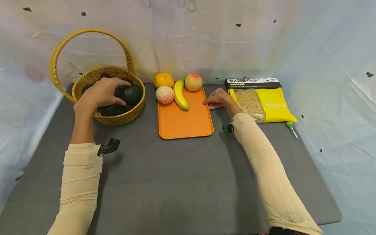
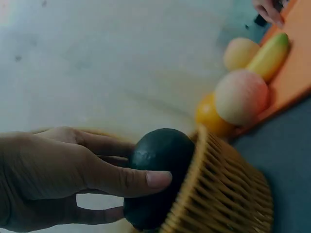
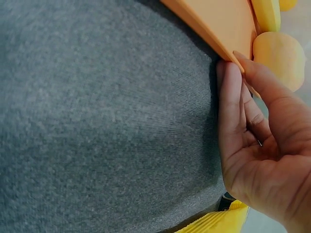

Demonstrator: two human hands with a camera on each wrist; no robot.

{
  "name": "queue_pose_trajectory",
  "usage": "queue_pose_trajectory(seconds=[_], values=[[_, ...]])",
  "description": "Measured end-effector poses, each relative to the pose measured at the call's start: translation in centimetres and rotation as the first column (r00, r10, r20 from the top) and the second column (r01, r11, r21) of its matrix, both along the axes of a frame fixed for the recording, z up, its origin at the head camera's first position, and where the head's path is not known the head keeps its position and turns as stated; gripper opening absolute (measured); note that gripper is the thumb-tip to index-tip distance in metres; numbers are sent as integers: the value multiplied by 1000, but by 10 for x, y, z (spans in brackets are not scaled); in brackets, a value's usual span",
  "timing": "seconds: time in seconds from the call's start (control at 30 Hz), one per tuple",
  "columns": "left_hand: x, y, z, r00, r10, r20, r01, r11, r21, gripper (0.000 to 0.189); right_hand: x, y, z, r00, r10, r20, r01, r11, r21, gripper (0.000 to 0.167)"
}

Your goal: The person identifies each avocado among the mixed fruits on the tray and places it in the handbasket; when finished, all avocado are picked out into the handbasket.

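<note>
My left hand (image 1: 101, 93) reaches over the rim of a wicker basket (image 1: 118, 120) and holds a dark green avocado (image 1: 133, 94) between thumb and fingers. In the left wrist view the thumb lies across the avocado (image 2: 158, 155), right by the basket's rim. Several more dark fruits sit inside, partly hidden by the hand. On the other side, my right hand (image 1: 220, 98) pinches the right edge of an orange tray (image 1: 188, 125), thumb on top and fingers below. A banana (image 1: 180, 94) lies on the tray, with a peach (image 1: 193, 82) near its back right corner.
At the tray's back left are a pale speckled peach (image 1: 165, 95) and an orange (image 1: 163, 80). To the right lie a yellow pasta bag (image 1: 276, 104), a black pasta box (image 1: 252, 84) and a green lollipop (image 1: 289, 125). A pale curtain (image 1: 188, 42) hangs behind the grey table (image 1: 164, 182).
</note>
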State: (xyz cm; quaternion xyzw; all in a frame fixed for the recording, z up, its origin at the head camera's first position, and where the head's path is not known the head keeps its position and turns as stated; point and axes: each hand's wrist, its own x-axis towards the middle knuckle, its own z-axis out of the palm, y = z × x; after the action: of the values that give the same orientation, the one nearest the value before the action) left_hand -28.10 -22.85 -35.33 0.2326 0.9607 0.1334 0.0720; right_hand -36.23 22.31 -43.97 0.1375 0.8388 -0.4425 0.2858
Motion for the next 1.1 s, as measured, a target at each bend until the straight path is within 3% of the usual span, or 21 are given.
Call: queue_pose_trajectory(seconds=[0.13, 0.3, 0.5, 0.63, 0.87, 1.1], values=[[-3, -8, -10, 999, -16, 33, 15, 1000, 13, 74, 0, 2, 1, 1000, -13, -15, 13, 1000, 7, 19], [-2, -14, -12, 996, -40, 75, 42, 999, -32, 73, 3, 1, 0, 1000, 5, -5, -5, 1000, -11, 19], [-1, -14, -13, 978, -106, 181, 122, 989, -80, 73, 5, 0, -1, 1000, -5, 7, 5, 1000, -2, 19], [-2, -12, -17, 970, -117, 215, 141, 985, -98, 76, 4, -1, 1, 1000, -4, -19, 4, 1000, 10, 19], [-3, -12, -24, 974, -107, 198, 126, 988, -87, 80, 1, -2, 1, 1000, -7, 0, 7, 1000, 14, 17], [-7, -9, -40, 973, -23, 229, 47, 994, -100, 78, 1, -1, -2, 1000, -3, -22, 4, 1000, 13, 19]])
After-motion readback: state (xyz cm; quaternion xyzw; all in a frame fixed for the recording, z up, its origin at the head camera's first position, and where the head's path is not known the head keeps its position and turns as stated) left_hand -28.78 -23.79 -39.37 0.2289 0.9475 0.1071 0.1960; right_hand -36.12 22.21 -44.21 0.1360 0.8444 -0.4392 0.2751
